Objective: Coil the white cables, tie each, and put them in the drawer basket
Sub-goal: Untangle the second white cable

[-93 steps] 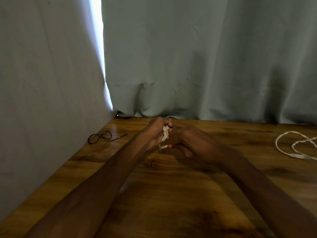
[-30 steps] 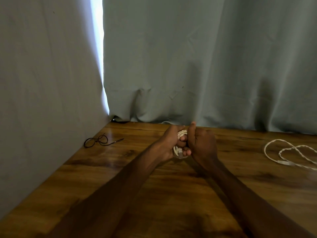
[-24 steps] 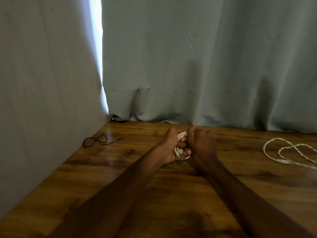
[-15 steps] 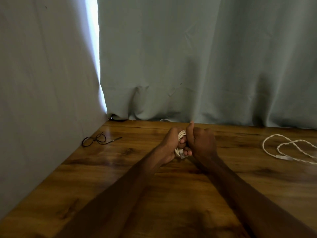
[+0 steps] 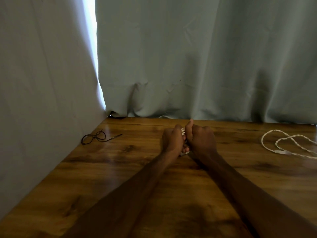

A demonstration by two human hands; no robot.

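Observation:
A small coiled white cable (image 5: 183,132) is squeezed between my two fists above the wooden table (image 5: 120,169); only slivers of it show at the top and bottom. My left hand (image 5: 172,140) grips the coil from the left with curled fingers. My right hand (image 5: 200,139) presses against it from the right, fingers curled round it and thumb sticking up. A second white cable (image 5: 288,143) lies loose in open loops on the table at the far right. No drawer basket is in view.
A pair of dark-rimmed glasses (image 5: 96,137) lies on the table near the left curtain. Grey curtains (image 5: 188,57) hang along the table's back and left sides. A bit of another white cable (image 5: 163,116) peeks from under the back curtain.
Both hands have closed tighter together around the coil, so less of the cable shows than a second ago. The loose cable and glasses have not moved.

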